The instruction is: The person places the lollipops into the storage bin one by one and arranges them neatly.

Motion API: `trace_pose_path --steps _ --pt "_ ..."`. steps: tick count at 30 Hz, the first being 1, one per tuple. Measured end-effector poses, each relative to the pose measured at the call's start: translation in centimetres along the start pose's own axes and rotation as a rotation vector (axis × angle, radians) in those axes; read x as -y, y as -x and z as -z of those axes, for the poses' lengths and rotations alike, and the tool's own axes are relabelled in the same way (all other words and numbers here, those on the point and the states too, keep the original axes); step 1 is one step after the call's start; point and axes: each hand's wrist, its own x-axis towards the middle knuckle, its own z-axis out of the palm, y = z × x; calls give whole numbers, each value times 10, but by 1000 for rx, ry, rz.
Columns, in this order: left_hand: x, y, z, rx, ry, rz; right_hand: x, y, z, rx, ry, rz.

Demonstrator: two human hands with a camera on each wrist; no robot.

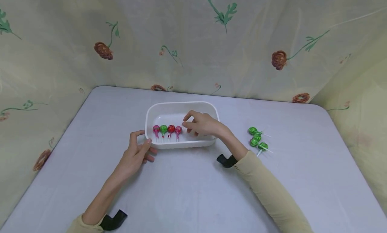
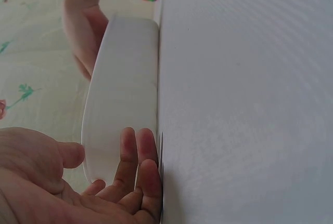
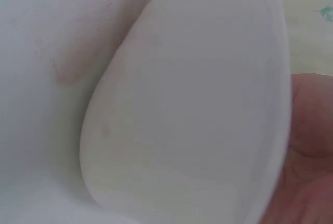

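A white plastic tray (image 1: 176, 145) stands on the table with a row of wrapped lollipops inside: a pink one (image 1: 156, 128), a green one (image 1: 163, 128), a red one (image 1: 171, 128) and another pink one (image 1: 178, 129), sticks toward me. My left hand (image 1: 133, 155) touches the tray's near left corner. In the left wrist view its thumb meets the rim and relaxed fingers (image 2: 128, 154) lie along the outer wall. Over the tray's right half reaches my right hand (image 1: 202, 124), its fingers loosely bent beside the last pink lollipop, nothing visible between them. The right wrist view shows mostly the tray's wall (image 3: 182, 99).
Several green-wrapped lollipops (image 1: 263, 146) lie in a loose cluster on the table, right of the tray. A white cloth (image 1: 187, 186) covers the table. Behind it hangs a flower-patterned curtain (image 1: 193, 58). Black wrist mounts (image 1: 226, 161) stick out near both sleeves.
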Motion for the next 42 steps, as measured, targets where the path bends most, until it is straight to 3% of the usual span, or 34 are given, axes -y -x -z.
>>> trace_pose_path --steps 12,33,42 --pt "-1 0 1 1 -16 9 -8 34 14 -66 -99 65" --pt "1 1 -2 10 -12 3 -48 84 32 -122 -64 49" --pt "2 0 -1 10 -28 -2 -70 107 45 -131 -8 -20"
